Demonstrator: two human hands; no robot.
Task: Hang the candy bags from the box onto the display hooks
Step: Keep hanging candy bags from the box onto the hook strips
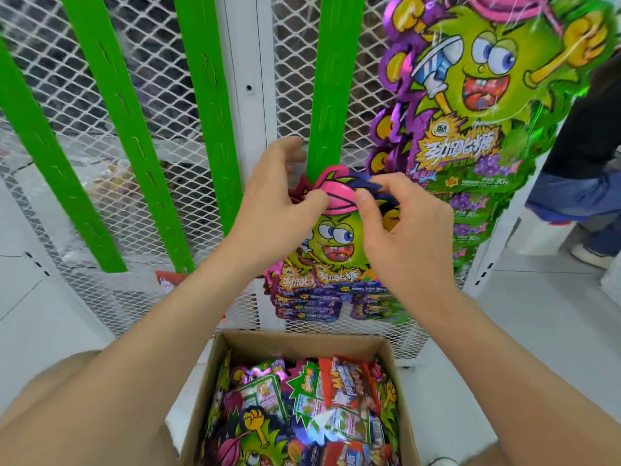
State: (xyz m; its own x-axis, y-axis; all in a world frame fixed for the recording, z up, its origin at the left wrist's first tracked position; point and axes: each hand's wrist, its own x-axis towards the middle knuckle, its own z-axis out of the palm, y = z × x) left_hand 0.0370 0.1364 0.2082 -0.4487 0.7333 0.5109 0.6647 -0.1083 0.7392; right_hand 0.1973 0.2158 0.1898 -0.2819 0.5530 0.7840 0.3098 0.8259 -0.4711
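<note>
Both hands meet at the pink cap of a candy bag [336,243]. The left hand [282,196] pinches its top edge with the thumb in front and curled fingers behind, and the right hand [400,227] pinches just beside it. The bag hangs below the fingers, against a green strip [327,95]. Under both wrists sits the open box [205,381], full of more bags [302,398]. Hung bags [487,112] crowd above the right hand.

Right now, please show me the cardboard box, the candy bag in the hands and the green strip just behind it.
cardboard box [302,344], head view, inside of its far wall.
held candy bag [336,237], head view, its green cartoon face.
green strip [327,95], head view, bare front of its upper part.
</note>
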